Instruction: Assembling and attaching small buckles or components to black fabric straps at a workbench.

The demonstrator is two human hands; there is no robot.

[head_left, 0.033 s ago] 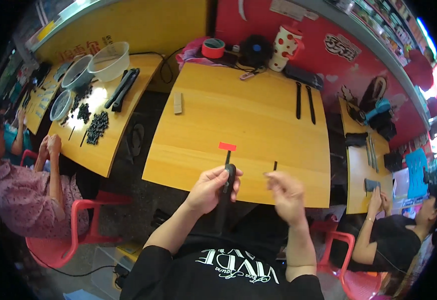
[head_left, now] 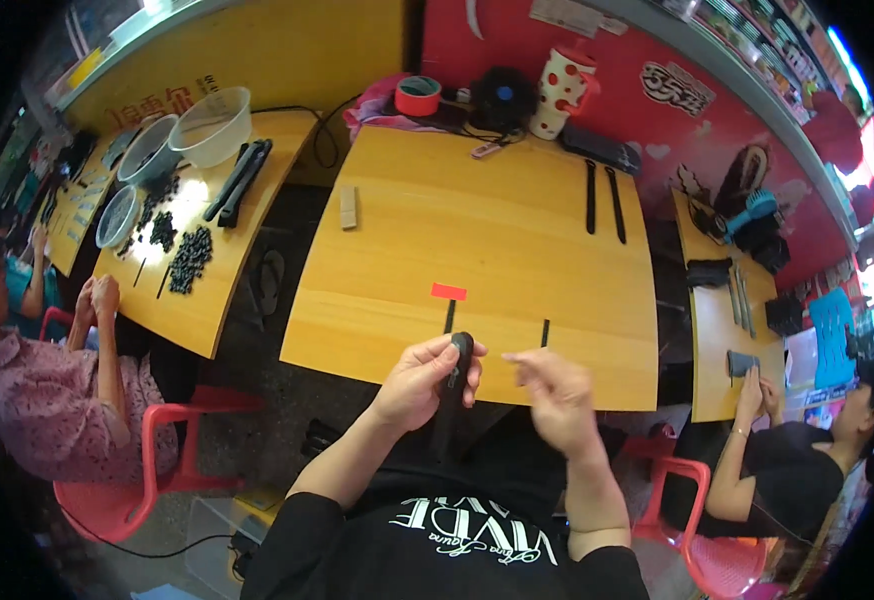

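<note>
Black strap (head_left: 460,352) at lower centre of frame, pinched between thumb and fingers of the left hand (head_left: 425,374) — right hand (head_left: 560,398) apart, right of it, index pointing leftward, others curled, grip on anything impossible to tell.

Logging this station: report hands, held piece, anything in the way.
Left hand: gripping dark piece, rounded end showing. Right hand: apart from it, grip unclear. Nothing visible between hands; red patch on table beyond.
</note>
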